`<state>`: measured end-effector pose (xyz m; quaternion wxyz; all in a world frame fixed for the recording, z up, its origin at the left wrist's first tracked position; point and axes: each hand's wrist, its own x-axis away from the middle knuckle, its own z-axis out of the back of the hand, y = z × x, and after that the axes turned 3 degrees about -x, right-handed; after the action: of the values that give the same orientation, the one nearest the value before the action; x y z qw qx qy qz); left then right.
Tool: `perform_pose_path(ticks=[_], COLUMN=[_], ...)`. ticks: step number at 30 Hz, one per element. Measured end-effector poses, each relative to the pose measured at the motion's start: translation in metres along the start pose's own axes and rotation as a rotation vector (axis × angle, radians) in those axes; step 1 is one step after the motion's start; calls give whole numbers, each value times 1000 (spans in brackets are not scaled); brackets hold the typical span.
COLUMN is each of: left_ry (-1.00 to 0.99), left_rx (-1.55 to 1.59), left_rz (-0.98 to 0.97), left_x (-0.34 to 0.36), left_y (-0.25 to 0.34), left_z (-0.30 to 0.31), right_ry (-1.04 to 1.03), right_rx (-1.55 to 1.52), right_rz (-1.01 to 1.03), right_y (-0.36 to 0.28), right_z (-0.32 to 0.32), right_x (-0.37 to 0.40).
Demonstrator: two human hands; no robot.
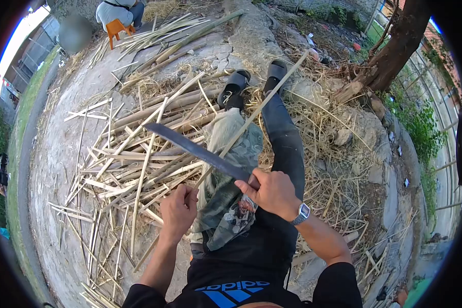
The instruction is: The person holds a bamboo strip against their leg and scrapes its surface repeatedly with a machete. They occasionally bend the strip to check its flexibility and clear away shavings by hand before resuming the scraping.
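Note:
My right hand is closed round the grip of a machete, its long dark blade pointing up and to the left. The blade crosses over a long bamboo strip that runs slantwise from beyond my feet down to my left hand. My left fingers pinch the strip near its lower part, and its tail shows below the hand. A camouflage cloth and a pale cloth cover my leg under the blade.
Split bamboo strips and poles lie heaped to the left. Shavings litter the ground on the right, near a tree trunk. At the far left back, a person sits on an orange stool beside more bamboo.

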<state>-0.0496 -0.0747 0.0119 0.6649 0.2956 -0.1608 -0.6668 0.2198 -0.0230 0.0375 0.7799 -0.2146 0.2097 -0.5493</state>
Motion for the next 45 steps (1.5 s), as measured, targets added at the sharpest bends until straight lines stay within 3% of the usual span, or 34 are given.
perform_pose_path(ticks=[4,8,11,17,20,23,25,28,31,34,36,38,39,40,42,45], left_ry=[52,26,35,34,-13,-14,5,-1,-8,18,64,65,92,115,97,44], left_rx=[22,36,40,32,-45,-34,-60,-94,-138,-180,-212,-216,-210,-201,-193,-168], left_rz=[-46,-11,-22,-95,-77,-23,-48,-86,-84,-106,-198,-197,-230,-265,-289,-198], left_x=[-3,3,-1,-5,13,18,10,7,17,31,33,28,25,24,22,34], left_y=[13,9,15,2,-16,-13,-2,0,-21,-27,-23,-15,-13,-14,-23,-44], left_z=[-15,-17,-15,-11,11,17,18,16,23,30,29,20,15,10,5,24], right_ry=[-114,66,67,-115,139,252,244,11,-36,247,242,182,168,15,-72,-6], right_rx=[-31,-46,-175,-1,-26,-130,-217,-120,35,-35,-76,-162,-231,-181,-148,-60], right_rz=[6,-50,-152,43,-107,-224,-158,-8,-8,-227,-314,-285,-176,-163,-3,-36], right_y=[-15,21,33,13,59,79,69,29,34,87,90,73,52,36,16,38], right_z=[-8,-6,-5,-9,9,21,10,-5,3,15,27,28,20,9,-16,-10], right_x=[9,-13,-24,-4,-31,-49,-38,-2,2,-23,-27,-20,-7,5,26,13])
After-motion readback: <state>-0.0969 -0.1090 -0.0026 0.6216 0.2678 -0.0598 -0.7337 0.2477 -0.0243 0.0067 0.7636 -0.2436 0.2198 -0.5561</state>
